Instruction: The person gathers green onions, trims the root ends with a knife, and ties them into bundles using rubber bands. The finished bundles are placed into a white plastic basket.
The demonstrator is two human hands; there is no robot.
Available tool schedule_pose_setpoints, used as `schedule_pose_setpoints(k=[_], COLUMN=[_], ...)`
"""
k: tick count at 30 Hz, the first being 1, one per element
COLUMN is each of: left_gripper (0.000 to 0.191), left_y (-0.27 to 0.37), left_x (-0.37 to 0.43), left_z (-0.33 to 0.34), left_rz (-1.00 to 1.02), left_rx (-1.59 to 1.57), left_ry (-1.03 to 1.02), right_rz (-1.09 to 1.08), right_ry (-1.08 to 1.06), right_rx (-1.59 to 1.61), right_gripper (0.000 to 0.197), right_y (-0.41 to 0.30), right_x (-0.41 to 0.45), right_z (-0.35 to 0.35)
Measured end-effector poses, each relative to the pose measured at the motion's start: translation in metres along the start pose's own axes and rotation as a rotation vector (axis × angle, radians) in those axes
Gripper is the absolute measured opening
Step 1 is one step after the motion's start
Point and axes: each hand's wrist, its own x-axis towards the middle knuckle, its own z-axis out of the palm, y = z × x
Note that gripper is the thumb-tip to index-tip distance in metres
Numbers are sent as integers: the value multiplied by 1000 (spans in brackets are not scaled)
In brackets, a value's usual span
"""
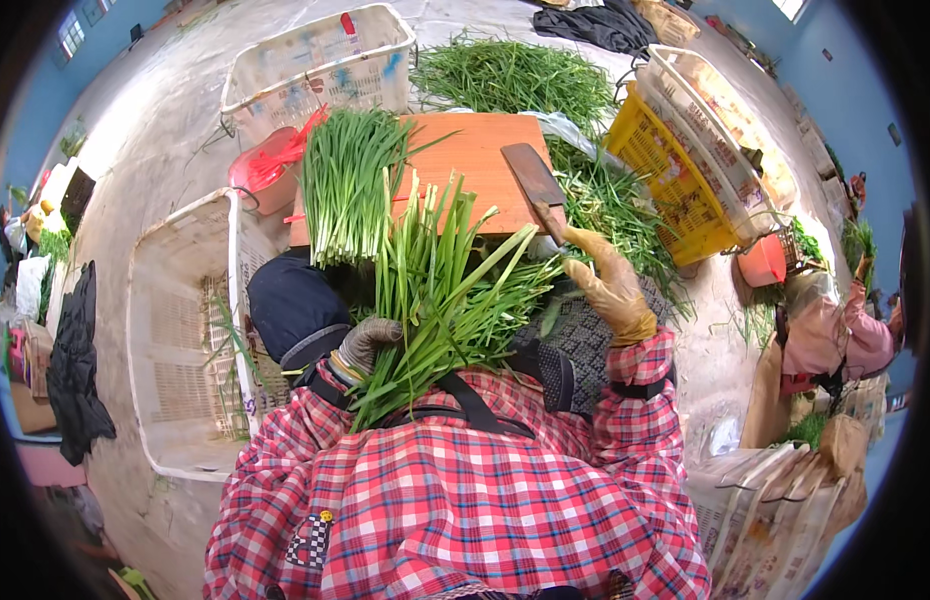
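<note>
A loose bunch of garlic chives [442, 300] lies across my lap, its pale cut ends pointing away from me. My left hand [369, 346], in a grey knit glove, curls its fingers at the left side of this bunch. In a yellow rubber glove, my right hand [615, 289] is spread beside the handle of a cleaver [531, 176], a fingertip close to or touching the handle's end. The cleaver's blade lies flat on an orange-brown wooden board [465, 142]. A neat bundle of chives [352, 180] rests on the board's left part, white ends towards me.
White plastic crates [183, 457] [322, 94] stand left and ahead. A pink basin [266, 169] holds red ties. Chive piles [513, 79] [607, 202] lie beyond and right of the board, beside a yellow crate [671, 187]. Another person [832, 334] sits at far right.
</note>
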Motion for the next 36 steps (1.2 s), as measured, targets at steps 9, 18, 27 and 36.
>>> schedule_pose_setpoints(k=[9,18,27,36], left_gripper=[52,65,58,63], left_y=[6,12,15,12], left_x=[6,11,19,23], left_z=[5,25,39,-7], left_rz=[5,36,-13,2], left_rx=[-12,-36,-82,-70], left_ry=[21,-146,-128,-57], right_rz=[237,10,166,210], right_ry=[72,854,-64,-219], right_rx=[1163,1173,1201,1021], right_gripper=[35,27,43,20], right_y=[-15,2,-51,-24], right_x=[22,37,61,68], right_z=[66,-72,70,42])
